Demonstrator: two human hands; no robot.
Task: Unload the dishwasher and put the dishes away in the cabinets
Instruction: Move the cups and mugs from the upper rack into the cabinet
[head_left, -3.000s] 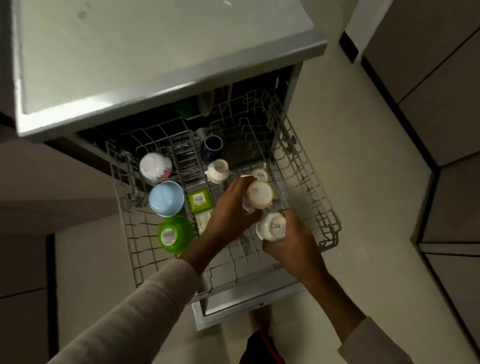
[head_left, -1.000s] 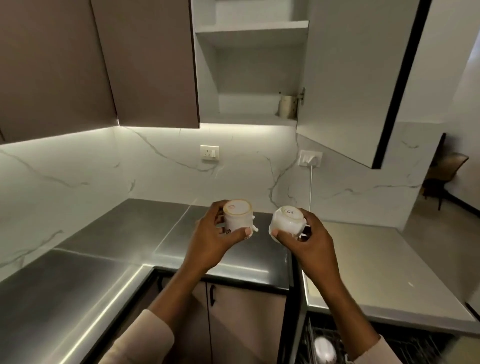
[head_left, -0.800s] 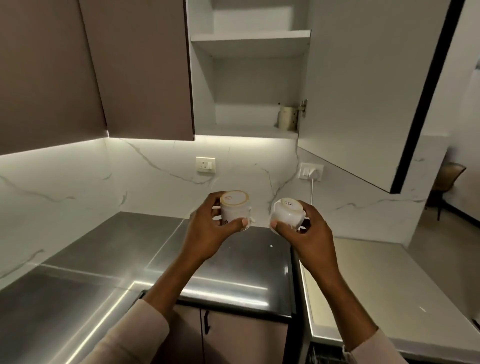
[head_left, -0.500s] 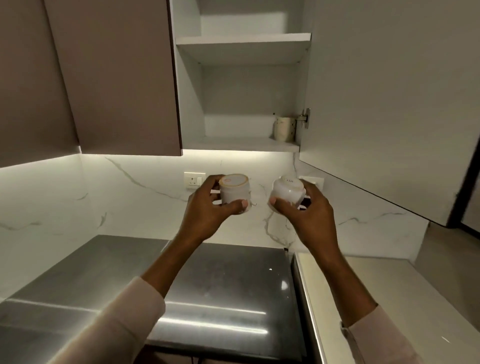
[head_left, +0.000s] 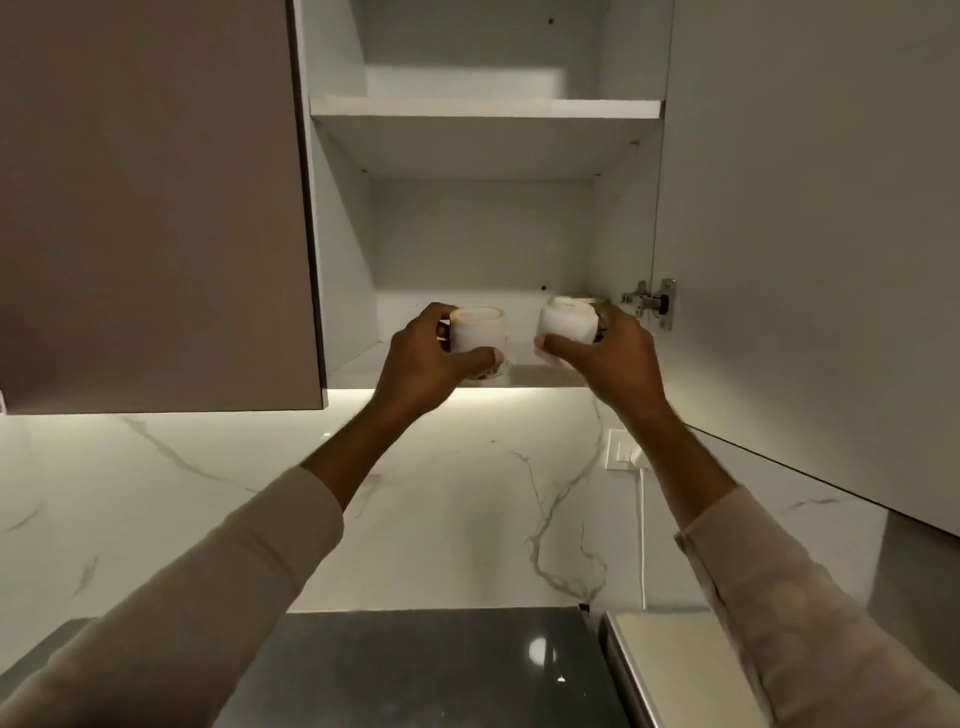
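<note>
My left hand (head_left: 423, 358) grips a white cup with a gold-edged base (head_left: 477, 335), held upside down at the front of the open cabinet's bottom shelf (head_left: 540, 375). My right hand (head_left: 610, 358) grips a second white cup (head_left: 567, 323), also base up, just to the right at the same height. Both cups sit level with the shelf; whether they touch it I cannot tell. A cup seen earlier at the shelf's right end is hidden behind my right hand.
The cabinet's upper shelf (head_left: 483, 109) is bare. Its open door (head_left: 810, 234) hangs to the right with a metal hinge (head_left: 652, 301). A closed brown cabinet door (head_left: 156, 208) is to the left. Below lie the marble backsplash, a wall socket (head_left: 621, 449) and the dark steel counter (head_left: 415, 670).
Both hands have risen from counter height up to the cabinet's bottom shelf, carrying the two cups taken from the dishwasher rack. The view has tilted upward.
</note>
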